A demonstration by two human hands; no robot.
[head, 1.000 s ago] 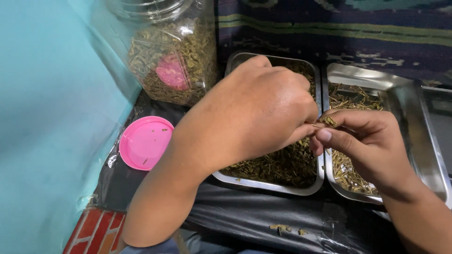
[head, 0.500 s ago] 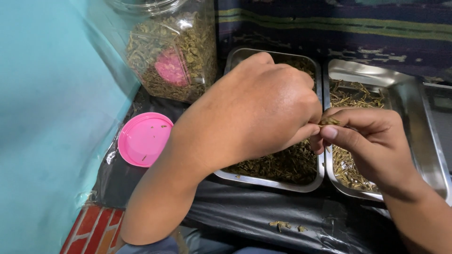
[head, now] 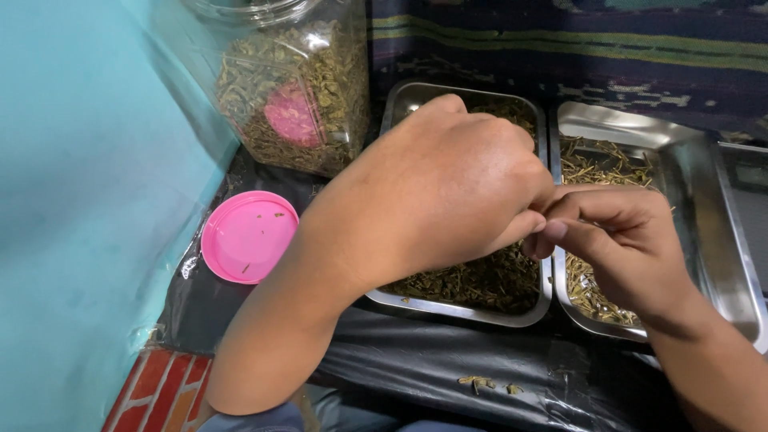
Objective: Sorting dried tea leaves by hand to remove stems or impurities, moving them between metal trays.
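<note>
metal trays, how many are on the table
3. One tray lies under the left hand, holding dark dried leaves. A second tray sits to its right, under the right hand, holding stems. A third shows only partly at the right edge; more may lie out of frame.

The left hand (head: 448,192) and the right hand (head: 616,240) meet fingertip to fingertip above the seam between two steel trays; whatever they pinch is hidden between the fingers (head: 552,232). The left tray (head: 400,100) holds dark green dried leaves (head: 480,284), the right tray (head: 720,272) pale thin stems (head: 596,164). A clear plastic jar (head: 296,96) of dried leaves stands behind, near the left tray, with something pink inside. A round pink lid (head: 248,236) lies top down on the black plastic sheet (head: 416,360), left of the trays. A few leaf scraps (head: 480,384) lie on the sheet near its front edge.
</note>
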